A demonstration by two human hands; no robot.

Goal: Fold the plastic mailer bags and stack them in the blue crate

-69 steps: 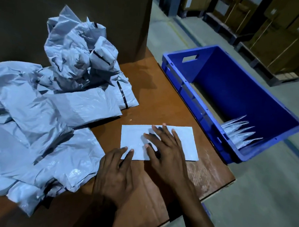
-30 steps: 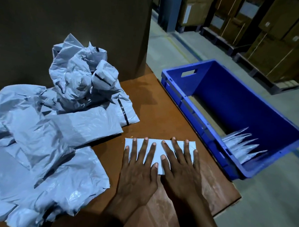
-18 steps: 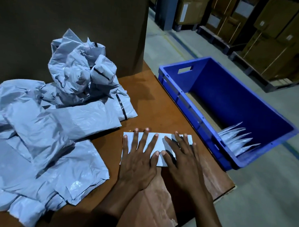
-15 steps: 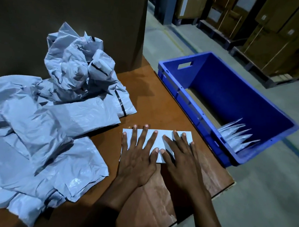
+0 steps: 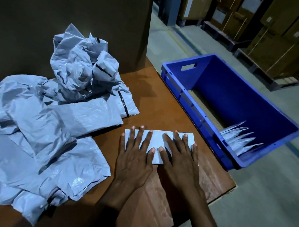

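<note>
- Both palms are down on the table [image 5: 155, 99]. The left hand [image 5: 133, 158] and the right hand [image 5: 179, 161] lie side by side, fingers straight and fanned, thumbs almost meeting in the middle.
- Neither hand grips or pinches anything; they are pressing flat on one folded mailer [image 5: 156, 140].
- That mailer is a tidy pale rectangle on the brown top, at 12 o'clock from the wrists. It is near the table's right edge but well apart from the crate.
- At 2 o'clock from the hands, the blue crate [image 5: 235, 94] sits beside the table's right edge.
- A handful of folded bags [image 5: 240, 139] stand on edge in a short row at the crate's near end, at 3 o'clock. Most of the crate is unfilled.
- From 9 round to 11 o'clock lies the heap of loose mailers [image 5: 46, 132]: flat sheets overlapping below, with a crumpled wad [image 5: 79, 67] on top at 11 o'clock. None of these looks folded.
- My read is that it's early going: a few are banked in the crate and this one looks creased and close to ready for the move across.
- The bulk of the work, that whole heap, is left to fold and stack.
</note>
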